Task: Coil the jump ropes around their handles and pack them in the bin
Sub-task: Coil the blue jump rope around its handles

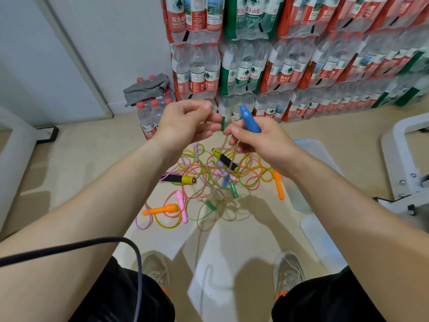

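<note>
The main risk lies in the pale rope (224, 145) that hangs from the hands straight down into the tangle of jump ropes (209, 182) on the floor. If that rope is wound up while its lower end is threaded through the other loops, I judge it would drag neighbouring ropes along or pull a knot tight. A second blue handle (225, 180), blurred, lies in the middle of the tangle. It may be the mate of the one held, and if so it would have to come free first. A loose coil could also spring off the handle on the way to the bin.

The right hand (257, 140) is closed around a blue handle (249, 119), which points up and away, with the fingers wrapped round its lower part. The left hand (183, 122), just left of it, has its fingers curled and seems to pinch the pale rope. A short green piece (223, 124) shows between the two hands, and I cannot tell what it is.

The clear bin (308, 142) stands on the floor to the right, partly hidden by the right forearm. No rope shows in the part that can be seen.
</note>
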The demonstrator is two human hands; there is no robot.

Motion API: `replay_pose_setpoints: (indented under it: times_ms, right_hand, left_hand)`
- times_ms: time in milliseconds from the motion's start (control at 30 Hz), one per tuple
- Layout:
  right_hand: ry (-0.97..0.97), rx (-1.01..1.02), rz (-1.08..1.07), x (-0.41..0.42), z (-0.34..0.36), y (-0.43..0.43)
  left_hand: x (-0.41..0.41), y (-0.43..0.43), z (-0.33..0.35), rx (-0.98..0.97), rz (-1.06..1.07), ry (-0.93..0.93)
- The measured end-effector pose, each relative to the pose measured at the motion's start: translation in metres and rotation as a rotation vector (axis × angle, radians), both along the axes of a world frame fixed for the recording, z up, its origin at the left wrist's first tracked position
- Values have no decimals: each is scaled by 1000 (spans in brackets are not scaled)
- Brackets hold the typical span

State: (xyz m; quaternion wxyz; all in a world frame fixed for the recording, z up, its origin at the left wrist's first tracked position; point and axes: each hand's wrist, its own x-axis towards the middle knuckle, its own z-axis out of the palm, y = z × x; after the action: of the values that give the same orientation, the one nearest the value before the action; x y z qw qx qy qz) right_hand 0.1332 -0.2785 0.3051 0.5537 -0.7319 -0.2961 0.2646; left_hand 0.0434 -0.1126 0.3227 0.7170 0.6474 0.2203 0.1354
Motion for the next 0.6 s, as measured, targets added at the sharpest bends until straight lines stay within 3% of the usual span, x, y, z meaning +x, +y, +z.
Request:
replay_pose_setpoints:
  times_ms: [167, 333, 533, 600]
  right_hand:
    - [233, 158, -66, -1, 6, -1]
    - [422, 325, -247, 6, 13, -4]
    - [479, 386, -456, 19, 12, -11]
    - [496, 378, -499, 23, 9, -15]
  left_hand:
    - [-4, -11, -8, 129, -366, 117]
    - [-8, -24, -23, 236, -574, 170]
    - [-10, -27, -43, 320, -638, 301]
    - [-10, -22, -43, 241, -579, 355]
